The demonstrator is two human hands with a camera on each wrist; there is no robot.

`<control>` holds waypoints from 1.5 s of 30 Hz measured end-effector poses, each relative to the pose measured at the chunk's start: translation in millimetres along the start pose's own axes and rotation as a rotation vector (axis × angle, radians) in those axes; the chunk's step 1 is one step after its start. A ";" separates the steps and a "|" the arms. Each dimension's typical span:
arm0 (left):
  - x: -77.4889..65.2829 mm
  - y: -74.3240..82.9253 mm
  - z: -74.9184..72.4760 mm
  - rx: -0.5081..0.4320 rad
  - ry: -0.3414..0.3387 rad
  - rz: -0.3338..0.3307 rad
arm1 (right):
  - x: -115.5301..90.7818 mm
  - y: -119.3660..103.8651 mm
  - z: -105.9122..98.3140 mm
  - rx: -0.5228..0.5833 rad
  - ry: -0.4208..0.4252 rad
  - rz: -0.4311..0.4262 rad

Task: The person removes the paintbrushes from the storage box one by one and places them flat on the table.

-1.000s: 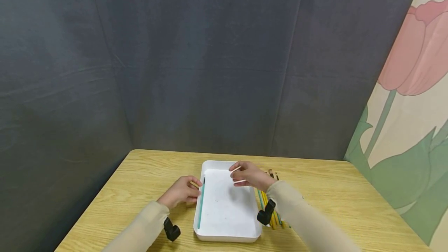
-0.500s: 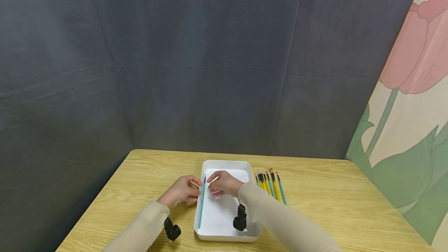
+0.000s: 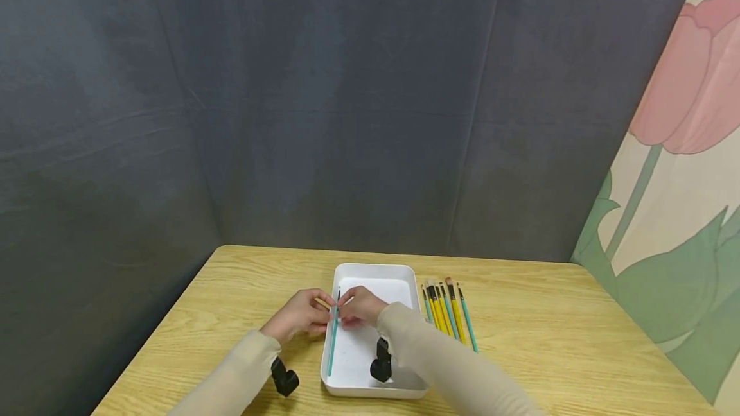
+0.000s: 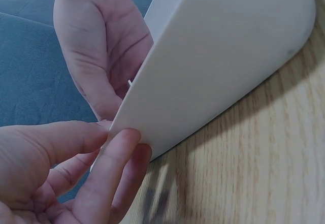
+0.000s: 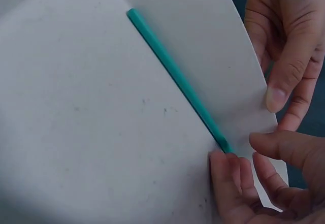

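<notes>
A white rectangular tray (image 3: 378,271) stands on the wooden table. Along its inner left side lies a teal-handled paintbrush (image 3: 332,350), dark bristles toward the far end. My left hand (image 3: 299,314) grips the tray's left rim; in the left wrist view its thumb is inside and its fingers (image 4: 104,176) press the outer wall. Inside the tray, my right hand (image 3: 364,307) reaches down to the brush. In the right wrist view its fingertips meet the teal handle (image 5: 175,76), thumb apart from the fingers. The brush's far part is hidden behind those fingers there.
Just right of the tray several paintbrushes (image 3: 453,313) with yellow and teal handles lie side by side on the wooden table (image 3: 549,339). A dark curtain (image 3: 347,114) hangs behind the table. On the right is a wall with a painted tulip (image 3: 685,95).
My right hand has moved left across the tray from its right side to the teal paintbrush, uncovering the row of brushes. My left hand has stayed at the rim.
</notes>
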State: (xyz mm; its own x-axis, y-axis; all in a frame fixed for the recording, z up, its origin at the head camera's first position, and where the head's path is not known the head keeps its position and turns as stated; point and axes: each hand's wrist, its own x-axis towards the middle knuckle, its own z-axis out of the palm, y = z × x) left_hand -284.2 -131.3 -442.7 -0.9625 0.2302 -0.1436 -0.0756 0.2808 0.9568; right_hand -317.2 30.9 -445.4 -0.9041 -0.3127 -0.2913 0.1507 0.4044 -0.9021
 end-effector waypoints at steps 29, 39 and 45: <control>-4.9 2.4 -1.1 -0.008 -0.018 0.015 | 5.2 -8.7 21.0 -0.397 0.145 -0.069; -4.5 2.9 -0.2 0.003 -0.012 0.003 | 6.5 -8.1 18.0 -0.339 0.128 -0.050; -4.9 3.4 0.0 0.000 -0.006 -0.003 | 3.7 -9.2 11.8 -0.258 0.079 -0.028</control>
State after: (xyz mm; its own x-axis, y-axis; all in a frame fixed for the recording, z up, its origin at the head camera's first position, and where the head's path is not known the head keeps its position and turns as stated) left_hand -279.8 -131.4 -438.8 -0.9607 0.2348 -0.1478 -0.0784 0.2814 0.9564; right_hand -317.2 15.9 -442.0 -0.9364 -0.2627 -0.2327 0.0279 0.6054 -0.7954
